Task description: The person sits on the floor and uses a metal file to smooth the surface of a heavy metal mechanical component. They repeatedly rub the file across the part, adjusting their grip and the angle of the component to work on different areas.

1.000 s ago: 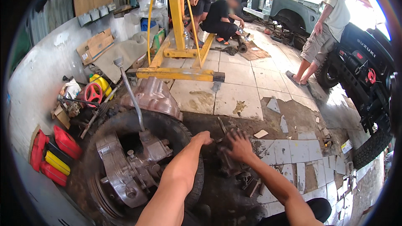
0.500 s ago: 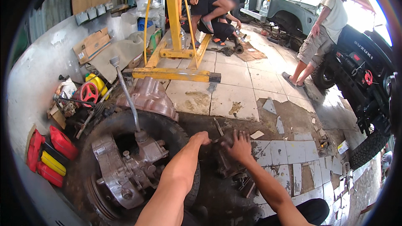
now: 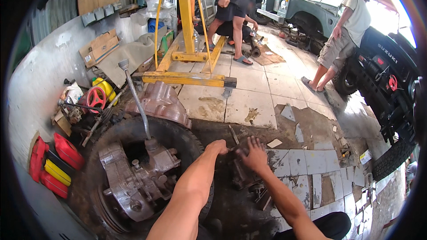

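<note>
My left hand [image 3: 218, 147] and my right hand [image 3: 254, 154] both reach down onto a dark, greasy metal part [image 3: 243, 174] lying on the oily floor. The left hand curls over the part's top edge. The right hand lies on it with fingers spread. Just left of my left forearm, a grey gearbox [image 3: 133, 175] with a long bent lever [image 3: 135, 100] rests inside a black tyre [image 3: 178, 135]. The part under my hands is mostly hidden by them.
A yellow engine hoist [image 3: 189, 78] stands ahead, with a metal cover [image 3: 160, 103] by its base. Red and yellow containers [image 3: 53, 162] line the left wall. Three people work near green and black vehicles [image 3: 387, 84] beyond. Broken floor tiles [image 3: 311, 164] lie to the right.
The view has tilted down and shifted slightly. Both hands stay on the dark part, the right fingers spreading a little. A person now stands by the hoist.
</note>
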Action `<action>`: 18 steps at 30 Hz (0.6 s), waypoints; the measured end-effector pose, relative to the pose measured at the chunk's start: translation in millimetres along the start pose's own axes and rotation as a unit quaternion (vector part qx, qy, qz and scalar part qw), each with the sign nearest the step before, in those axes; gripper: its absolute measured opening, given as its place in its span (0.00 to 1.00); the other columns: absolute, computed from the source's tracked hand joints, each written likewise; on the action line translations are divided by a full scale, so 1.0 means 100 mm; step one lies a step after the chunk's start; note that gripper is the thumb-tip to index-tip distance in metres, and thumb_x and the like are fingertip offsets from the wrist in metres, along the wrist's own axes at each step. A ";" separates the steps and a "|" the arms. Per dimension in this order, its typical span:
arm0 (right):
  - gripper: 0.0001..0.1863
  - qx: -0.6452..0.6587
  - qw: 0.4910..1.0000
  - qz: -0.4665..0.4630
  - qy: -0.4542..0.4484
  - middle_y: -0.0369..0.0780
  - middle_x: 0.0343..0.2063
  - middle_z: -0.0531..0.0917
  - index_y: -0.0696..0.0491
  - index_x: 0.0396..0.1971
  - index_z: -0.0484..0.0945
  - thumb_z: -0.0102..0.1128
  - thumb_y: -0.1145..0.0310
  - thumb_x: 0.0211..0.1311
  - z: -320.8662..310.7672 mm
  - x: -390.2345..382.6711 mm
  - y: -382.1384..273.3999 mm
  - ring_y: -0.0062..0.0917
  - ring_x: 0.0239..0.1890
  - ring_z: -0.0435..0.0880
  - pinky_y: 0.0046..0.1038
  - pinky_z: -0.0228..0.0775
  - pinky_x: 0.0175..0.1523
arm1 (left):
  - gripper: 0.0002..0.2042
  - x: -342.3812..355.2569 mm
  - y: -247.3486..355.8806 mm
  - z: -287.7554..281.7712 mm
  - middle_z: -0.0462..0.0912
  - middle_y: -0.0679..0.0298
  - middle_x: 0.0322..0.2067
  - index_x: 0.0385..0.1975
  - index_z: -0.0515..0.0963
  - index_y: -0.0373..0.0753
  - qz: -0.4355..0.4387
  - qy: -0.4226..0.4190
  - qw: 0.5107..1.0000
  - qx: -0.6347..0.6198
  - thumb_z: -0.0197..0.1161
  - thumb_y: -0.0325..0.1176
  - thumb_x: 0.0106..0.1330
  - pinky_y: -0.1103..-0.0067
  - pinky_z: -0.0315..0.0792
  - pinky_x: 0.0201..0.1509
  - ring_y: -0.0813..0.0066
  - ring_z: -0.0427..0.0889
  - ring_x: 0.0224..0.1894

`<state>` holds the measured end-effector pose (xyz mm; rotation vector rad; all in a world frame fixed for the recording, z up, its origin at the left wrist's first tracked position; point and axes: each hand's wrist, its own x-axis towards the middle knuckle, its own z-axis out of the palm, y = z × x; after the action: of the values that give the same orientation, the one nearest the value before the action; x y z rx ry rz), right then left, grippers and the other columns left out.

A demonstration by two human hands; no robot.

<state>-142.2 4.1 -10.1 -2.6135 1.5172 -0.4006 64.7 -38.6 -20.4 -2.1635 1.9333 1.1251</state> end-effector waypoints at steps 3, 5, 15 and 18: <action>0.47 -0.050 0.987 -0.151 -0.032 0.48 0.69 0.67 0.58 0.69 0.64 0.56 0.35 0.62 -0.01 -0.03 -0.12 0.44 0.74 0.59 0.45 0.47 0.77 | 0.27 0.15 -0.26 0.03 0.79 0.51 0.60 0.56 0.79 0.34 -0.007 0.017 1.000 0.013 0.63 0.49 0.64 0.61 0.74 0.62 0.51 0.77 0.62; 0.47 -0.015 0.988 -0.155 -0.016 0.48 0.69 0.68 0.58 0.68 0.66 0.57 0.35 0.61 0.00 0.02 0.13 0.44 0.74 0.59 0.46 0.48 0.77 | 0.26 0.02 -0.05 -0.01 0.78 0.51 0.60 0.56 0.79 0.35 0.004 -0.002 1.000 -0.003 0.62 0.47 0.64 0.61 0.74 0.63 0.52 0.76 0.63; 0.42 -0.017 0.999 -0.043 0.016 0.44 0.69 0.69 0.56 0.65 0.72 0.52 0.35 0.65 0.06 0.18 -0.05 0.39 0.75 0.58 0.47 0.43 0.78 | 0.25 -0.23 0.03 -0.13 0.78 0.51 0.61 0.57 0.79 0.36 -0.018 0.000 1.000 -0.006 0.61 0.43 0.64 0.61 0.72 0.64 0.52 0.76 0.63; 0.42 -0.215 0.957 -0.162 -0.111 0.43 0.69 0.68 0.55 0.67 0.68 0.49 0.35 0.67 0.15 0.05 -0.32 0.37 0.75 0.58 0.46 0.42 0.78 | 0.24 -0.11 -0.23 -0.09 0.77 0.51 0.61 0.57 0.79 0.36 -0.018 0.022 1.000 -0.002 0.60 0.42 0.64 0.61 0.72 0.65 0.52 0.76 0.64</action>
<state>-109.2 15.2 -17.1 -3.1168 1.2130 0.2330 89.7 -27.9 -18.0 -2.2339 1.9023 1.0873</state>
